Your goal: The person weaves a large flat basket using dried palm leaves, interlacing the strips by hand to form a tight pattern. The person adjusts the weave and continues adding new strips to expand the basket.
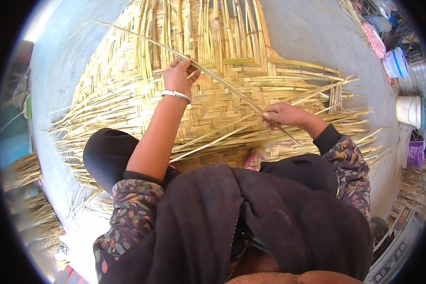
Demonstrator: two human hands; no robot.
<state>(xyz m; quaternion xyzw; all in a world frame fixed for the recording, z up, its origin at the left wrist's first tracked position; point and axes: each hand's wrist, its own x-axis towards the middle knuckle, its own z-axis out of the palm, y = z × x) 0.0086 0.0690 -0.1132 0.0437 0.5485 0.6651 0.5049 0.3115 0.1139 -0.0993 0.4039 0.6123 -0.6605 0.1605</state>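
A long, thin reed strip (227,85) slants from the upper left down to the right above a partly woven reed mat (222,102). My left hand (180,75), with a pale bangle (176,96) at its wrist, is closed on the strip's middle. Nearer the strip's lower end, my right hand (286,116) pinches it between thumb and fingers. The strip's far tip thins out and bends past the mat's left edge. Loose reed ends fan out from the mat on both sides, and upright reed stalks (222,28) run from its far part.
Grey floor (303,28) surrounds the mat. Along the right stand a white and blue bucket (395,63), a white bucket (408,111) and a purple basket (415,152). Bundles of dry stalks (21,173) lie at the left. A pink patterned shoe (255,159) rests on the mat's near part.
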